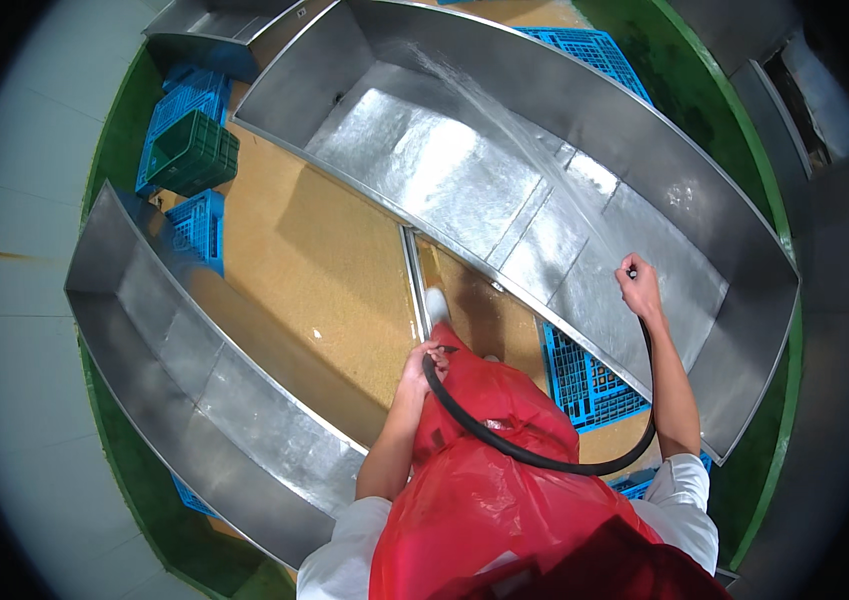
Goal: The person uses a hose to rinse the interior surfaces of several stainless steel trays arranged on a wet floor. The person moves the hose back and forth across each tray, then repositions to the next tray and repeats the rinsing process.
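1 black hose (504,447) hangs in a wide loop across our red apron (494,500), running from hand to hand. Our right hand (641,290) is raised over the right part of the big tub (634,130), its fingers (628,268) clamped on the hose near its end. From there a jet of water (534,160) runs toward the far left of this steel tub, whose bottom looks wet and shiny. Our left hand (416,368) is lower, just beside the apron, its fingers (438,357) clamped on another stretch of the hose.

To our left we have 1 narrower tub (139,310), also steel, well apart from the big tub, with tan floor (294,290) between the 2. Near a metal strip (411,280) in that floor we see our white boot (435,305). Farther off, 1 green crate (209,155) is against a blue pallet (206,92); we cannot tell whether it rests on it. Another blue pallet (584,385) shows beside the big tub's near edge.
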Demonstrator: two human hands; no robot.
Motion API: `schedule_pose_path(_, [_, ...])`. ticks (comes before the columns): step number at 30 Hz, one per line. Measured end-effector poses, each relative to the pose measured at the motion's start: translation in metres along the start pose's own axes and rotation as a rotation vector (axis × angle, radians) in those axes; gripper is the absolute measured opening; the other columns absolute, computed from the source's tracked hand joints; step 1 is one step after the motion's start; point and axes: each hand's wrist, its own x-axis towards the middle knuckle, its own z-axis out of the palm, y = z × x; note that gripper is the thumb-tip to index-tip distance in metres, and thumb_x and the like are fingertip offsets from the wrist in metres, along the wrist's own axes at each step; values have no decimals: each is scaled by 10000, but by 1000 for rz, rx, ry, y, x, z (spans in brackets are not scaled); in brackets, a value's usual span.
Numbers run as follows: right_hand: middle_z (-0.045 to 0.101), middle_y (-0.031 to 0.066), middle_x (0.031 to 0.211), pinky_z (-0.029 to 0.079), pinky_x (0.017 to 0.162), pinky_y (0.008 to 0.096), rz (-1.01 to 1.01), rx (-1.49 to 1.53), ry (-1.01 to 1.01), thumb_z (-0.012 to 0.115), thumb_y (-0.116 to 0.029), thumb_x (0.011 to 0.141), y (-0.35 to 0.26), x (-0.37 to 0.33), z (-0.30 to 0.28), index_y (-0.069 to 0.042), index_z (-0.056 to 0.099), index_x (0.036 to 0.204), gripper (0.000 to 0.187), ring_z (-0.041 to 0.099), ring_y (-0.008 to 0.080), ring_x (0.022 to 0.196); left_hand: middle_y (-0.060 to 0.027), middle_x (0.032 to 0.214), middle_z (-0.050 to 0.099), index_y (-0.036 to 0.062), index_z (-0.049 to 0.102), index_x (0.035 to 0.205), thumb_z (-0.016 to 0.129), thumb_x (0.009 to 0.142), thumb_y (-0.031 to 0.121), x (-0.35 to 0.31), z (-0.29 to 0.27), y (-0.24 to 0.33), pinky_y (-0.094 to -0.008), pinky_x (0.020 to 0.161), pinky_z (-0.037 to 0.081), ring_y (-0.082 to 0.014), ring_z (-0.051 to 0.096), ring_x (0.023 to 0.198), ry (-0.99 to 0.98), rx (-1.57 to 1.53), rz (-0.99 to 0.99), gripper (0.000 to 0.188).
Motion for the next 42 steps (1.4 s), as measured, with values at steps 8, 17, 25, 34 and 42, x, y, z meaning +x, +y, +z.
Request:
schedule_pose_path(8, [618, 211, 771, 471, 723, 384, 30, -181, 22, 591, -167, 770, -76, 81, 30, 34, 564, 851, 218, 617, 319, 735, 50, 493, 453, 45, 502, 737, 598, 831, 154, 56, 58, 87, -240, 442, 366, -95, 422, 433, 59, 143, -171, 172])
schedule_pose_path(17, [612, 214, 767, 467, 723, 392, 54, -235, -74, 586, -171, 769, -126, 158, 93, 37, 559, 853, 226, 606, 318, 735, 54, 492, 471, 124, 478, 683, 594, 843, 191, 82, 85, 173, -235, 445, 356, -82, 430, 421, 97, 247, -318, 209])
schedule_pose_path(25, [595, 207, 738, 456, 688, 396, 54, -269, -86, 583, -172, 768, -159, 191, 110, 38, 553, 840, 224, 581, 314, 686, 62, 504, 448, 149, 458, 657, 591, 845, 177, 84, 85, 205, -240, 446, 351, -73, 439, 440, 122, 220, -269, 231])
schedule_pose_path(34, [590, 221, 717, 456, 674, 404, -8, -275, -102, 586, -168, 766, -184, 208, 114, 39, 554, 834, 220, 579, 323, 663, 56, 517, 447, 142, 462, 687, 577, 860, 168, 93, 81, 206, -248, 452, 352, -76, 443, 446, 76, 211, -309, 209])
schedule_pose_path(42, [589, 220, 700, 459, 665, 406, -6, -284, -116, 586, -159, 768, -198, 209, 110, 42, 558, 825, 211, 584, 320, 646, 63, 512, 440, 140, 464, 699, 571, 869, 173, 91, 89, 199, -247, 449, 351, -72, 436, 434, 88, 256, -252, 203])
